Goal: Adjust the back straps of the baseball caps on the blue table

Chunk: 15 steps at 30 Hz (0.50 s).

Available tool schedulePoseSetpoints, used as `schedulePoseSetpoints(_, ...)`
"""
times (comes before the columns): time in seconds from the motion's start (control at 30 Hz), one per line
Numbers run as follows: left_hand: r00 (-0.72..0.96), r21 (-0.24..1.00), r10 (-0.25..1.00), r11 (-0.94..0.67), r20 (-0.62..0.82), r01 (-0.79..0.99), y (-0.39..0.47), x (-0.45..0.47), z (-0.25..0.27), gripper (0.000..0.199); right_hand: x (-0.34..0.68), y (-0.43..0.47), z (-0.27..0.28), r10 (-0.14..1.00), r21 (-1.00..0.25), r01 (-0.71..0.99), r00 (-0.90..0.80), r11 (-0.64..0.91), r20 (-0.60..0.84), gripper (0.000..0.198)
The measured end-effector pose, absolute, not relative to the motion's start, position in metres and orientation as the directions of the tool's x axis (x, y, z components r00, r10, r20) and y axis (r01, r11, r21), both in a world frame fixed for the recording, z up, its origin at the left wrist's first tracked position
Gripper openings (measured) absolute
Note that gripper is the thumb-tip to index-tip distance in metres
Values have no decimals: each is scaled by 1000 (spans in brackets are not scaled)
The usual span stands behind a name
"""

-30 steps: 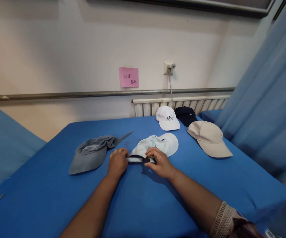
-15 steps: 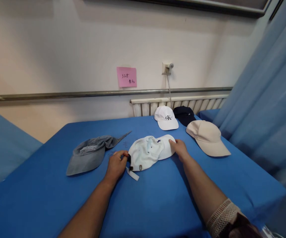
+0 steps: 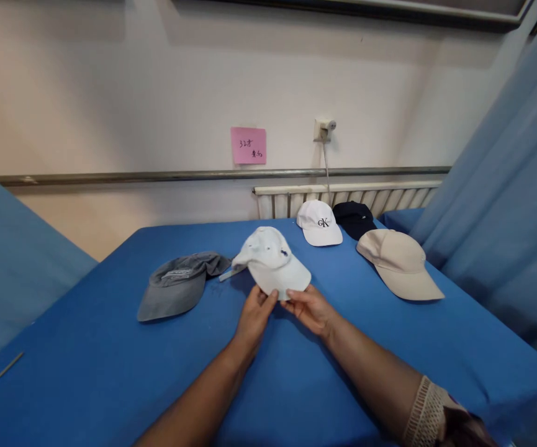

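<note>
Both hands pinch the front edge of the brim of a pale baseball cap [image 3: 268, 251] with a small dark logo. My left hand [image 3: 253, 315] is closed on the brim's left part, thumb on top. On the brim's right part my right hand [image 3: 309, 309] is closed too, its thumb nearly meeting the left one. The crown points away from me, and a loose strap hangs out at its left. Left of it lies a grey cap [image 3: 175, 288] with white lettering, its strap end close to the pale cap.
A white cap [image 3: 319, 225], a navy cap [image 3: 354, 217] and a beige cap [image 3: 398, 264] lie at the back right of the blue-covered table [image 3: 110, 372]. Behind are a rail [image 3: 156, 176] and a radiator [image 3: 380, 194]. Blue curtains [image 3: 505, 205] hang at the sides.
The pale cap has turned so its brim faces me instead of right. My left hand has moved from the strap end to the brim; my right hand has shifted left along with the brim.
</note>
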<state>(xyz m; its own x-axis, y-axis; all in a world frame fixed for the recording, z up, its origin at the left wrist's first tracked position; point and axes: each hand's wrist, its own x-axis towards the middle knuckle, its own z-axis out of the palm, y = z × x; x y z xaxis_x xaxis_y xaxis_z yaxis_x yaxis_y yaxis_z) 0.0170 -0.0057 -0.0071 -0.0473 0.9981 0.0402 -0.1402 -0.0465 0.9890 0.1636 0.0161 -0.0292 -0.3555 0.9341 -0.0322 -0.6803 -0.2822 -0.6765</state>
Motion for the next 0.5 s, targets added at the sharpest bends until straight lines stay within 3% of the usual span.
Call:
schedulePoseSetpoints(0.17,-182,947,976,-169,121,-274,11,-9,30,58,156,8,-37,830,-857,-425,-558,-293,-7,41)
schedulePoseSetpoints(0.33,-198,944,955,-260,220,-203,43,-120,87,57,160,18,-47,857,-895,-351,-512,-275,-63,41)
schedulePoseSetpoints(0.43,-272,967,940,-237,206,-88,48,-181,93,43,159,20,-50,858,-911,-317,-509,-263,-71,42)
schedulePoseSetpoints(0.5,-398,995,914,-100,80,-30,44,-211,81,35,157,19,-50,853,-923,-289,-517,-253,-72,42)
